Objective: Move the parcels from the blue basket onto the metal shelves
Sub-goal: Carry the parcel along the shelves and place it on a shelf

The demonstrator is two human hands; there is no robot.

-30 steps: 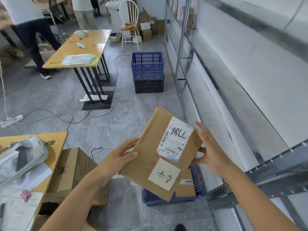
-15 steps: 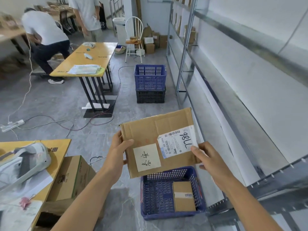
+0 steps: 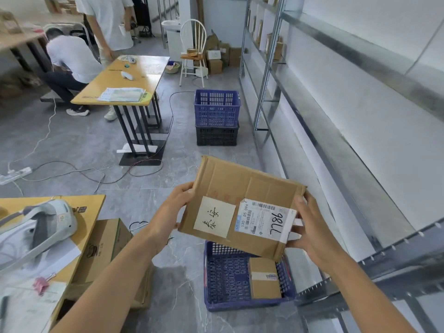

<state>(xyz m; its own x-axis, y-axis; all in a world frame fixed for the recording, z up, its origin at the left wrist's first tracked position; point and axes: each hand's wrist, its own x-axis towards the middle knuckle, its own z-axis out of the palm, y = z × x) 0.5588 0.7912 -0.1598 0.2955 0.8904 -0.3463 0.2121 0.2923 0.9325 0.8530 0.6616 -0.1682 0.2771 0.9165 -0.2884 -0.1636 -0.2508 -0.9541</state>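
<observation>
I hold a flat brown cardboard parcel [image 3: 240,188] with a white shipping label and a handwritten note, above the blue basket [image 3: 225,280] on the floor. My left hand [image 3: 175,207] grips the parcel's left edge and my right hand [image 3: 310,227] grips its right edge by the label. One small taped cardboard parcel [image 3: 264,277] lies inside the basket at its right side. The metal shelves [image 3: 336,150] run along the wall on the right, the nearest level bare.
A yellow table corner [image 3: 89,203] with a white headset and papers is at lower left, with cardboard boxes [image 3: 105,246] beside it. Farther off stand stacked blue and black crates [image 3: 217,116], another table [image 3: 125,75], floor cables, a white chair and two people.
The parcel has turned from a tilted, label-up pose to nearly level with the label at the right, and now sits lower over the basket. My view has lifted toward the room.
</observation>
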